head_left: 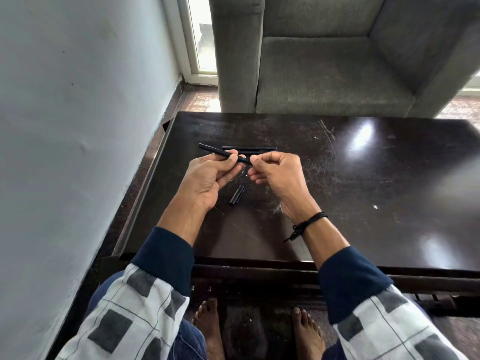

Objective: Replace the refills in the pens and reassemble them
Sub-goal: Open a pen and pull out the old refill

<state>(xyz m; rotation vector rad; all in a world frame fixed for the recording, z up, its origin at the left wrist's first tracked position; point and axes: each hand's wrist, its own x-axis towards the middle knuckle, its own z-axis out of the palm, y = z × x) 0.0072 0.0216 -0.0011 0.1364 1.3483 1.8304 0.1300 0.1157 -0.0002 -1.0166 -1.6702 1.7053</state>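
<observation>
Above the dark scratched wooden table (363, 203), the left hand (205, 183) and right hand (278, 172) pinch opposite ends of a slim black plastic pen barrel (215, 152), its free end pointing to 10 o'clock.

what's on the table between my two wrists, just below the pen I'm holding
In the head view, a short dark pen cap lies on the dark table there, tilted, apart from both the left hand and the right hand.

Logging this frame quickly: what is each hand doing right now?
Left hand: closed on the dark pen, gripping its barrel.
Right hand: closed, fingertips pinching the same pen's near end.
</observation>
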